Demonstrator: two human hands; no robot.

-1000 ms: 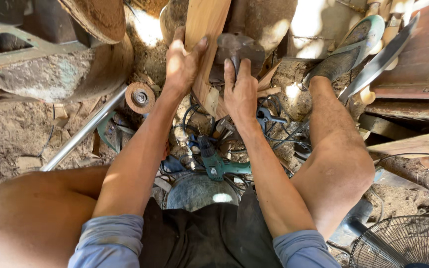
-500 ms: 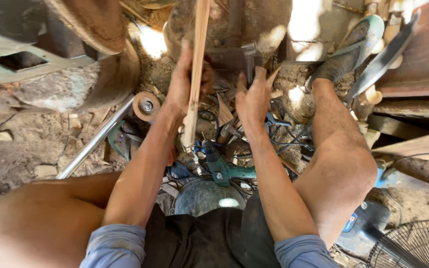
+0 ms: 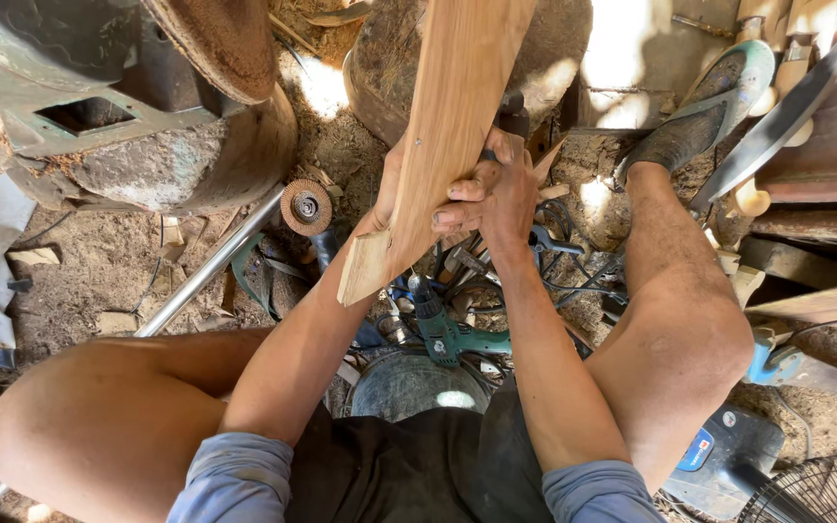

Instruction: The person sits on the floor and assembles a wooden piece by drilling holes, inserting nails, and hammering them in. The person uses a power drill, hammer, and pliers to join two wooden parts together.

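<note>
Hiding most of the left hand (image 3: 387,189), the wooden plank (image 3: 443,136) sits clamped in both hands' grip, right hand (image 3: 496,194) wrapped around its edge.

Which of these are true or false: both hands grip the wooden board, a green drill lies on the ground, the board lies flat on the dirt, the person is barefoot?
1. Both hands grip the wooden board. True: the right hand wraps its fingers over it, and the left hand holds it from behind.
2. A green drill lies on the ground. True.
3. The board lies flat on the dirt. False: it is held up, tilted.
4. The person is barefoot. False: a sandal is on the foot that shows.
</note>
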